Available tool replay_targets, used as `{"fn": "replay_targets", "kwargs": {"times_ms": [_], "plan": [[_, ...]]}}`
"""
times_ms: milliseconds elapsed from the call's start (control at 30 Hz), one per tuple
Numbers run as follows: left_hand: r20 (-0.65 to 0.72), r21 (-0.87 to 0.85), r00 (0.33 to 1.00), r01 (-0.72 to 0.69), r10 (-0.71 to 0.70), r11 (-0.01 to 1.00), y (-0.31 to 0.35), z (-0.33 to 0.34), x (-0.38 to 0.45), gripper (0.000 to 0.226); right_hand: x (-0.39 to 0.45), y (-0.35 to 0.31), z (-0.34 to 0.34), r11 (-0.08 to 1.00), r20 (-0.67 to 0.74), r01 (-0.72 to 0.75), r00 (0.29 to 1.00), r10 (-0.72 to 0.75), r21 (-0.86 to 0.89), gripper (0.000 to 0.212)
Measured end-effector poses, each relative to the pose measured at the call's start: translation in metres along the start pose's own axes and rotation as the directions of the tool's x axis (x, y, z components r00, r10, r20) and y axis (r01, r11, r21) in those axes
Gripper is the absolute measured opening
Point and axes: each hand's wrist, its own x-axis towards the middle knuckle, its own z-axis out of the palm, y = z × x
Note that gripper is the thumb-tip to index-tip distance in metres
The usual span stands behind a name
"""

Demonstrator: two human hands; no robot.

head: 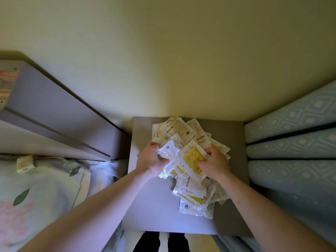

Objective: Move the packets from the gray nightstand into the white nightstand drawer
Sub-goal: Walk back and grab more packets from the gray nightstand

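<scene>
Snack packets (189, 160) lie heaped on a gray nightstand (154, 206) against the wall; the left hand (151, 160) grips a clear packet (168, 151), the right hand (214, 163) clutches a yellow packet (193, 157).

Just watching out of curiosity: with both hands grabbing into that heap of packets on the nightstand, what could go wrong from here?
1. The left hand and right hand each grip several slippery packets at once; some could slide out when lifted.
2. The loose pile on the gray nightstand reaches toward its right side, so pulling from the middle might drag packets toward the edge.
3. The white nightstand drawer is not in view, so the armful must be carried elsewhere.
</scene>
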Motion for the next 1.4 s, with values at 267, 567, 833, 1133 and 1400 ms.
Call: {"fn": "replay_targets", "kwargs": {"times_ms": [267, 567, 833, 1133, 1400], "plan": [[-0.042, -0.148, 0.998, 0.047, -0.054, 0.988, -0.010, 0.000, 0.000, 0.042, -0.004, 0.000, 0.009, 0.998, -0.069, 0.033, 0.997, -0.030, 0.050, 0.026], [0.013, -0.418, 0.989, 0.136, -0.144, 0.898, -0.029, -0.015, -0.027, 0.043, -0.007, -0.001, 0.013, 0.997, -0.079, 0.033, 0.996, -0.028, 0.066, 0.025], [0.045, -0.451, 0.991, 0.135, -0.128, 0.882, -0.053, -0.059, -0.064, 0.025, -0.018, 0.005, 0.004, 0.989, 0.032, 0.032, 0.999, -0.037, 0.142, 0.007], [-0.003, -0.451, 0.997, 0.068, -0.078, 0.890, -0.035, -0.084, -0.110, 0.015, -0.072, -0.013, -0.022, 0.939, 0.020, -0.027, 1.000, 0.022, 0.344, 0.011], [0.025, -0.432, 0.992, 0.122, -0.123, 0.894, -0.002, -0.124, -0.180, 0.028, -0.168, -0.020, -0.037, 0.870, -0.046, -0.104, 0.989, 0.144, 0.482, 0.010]]}}
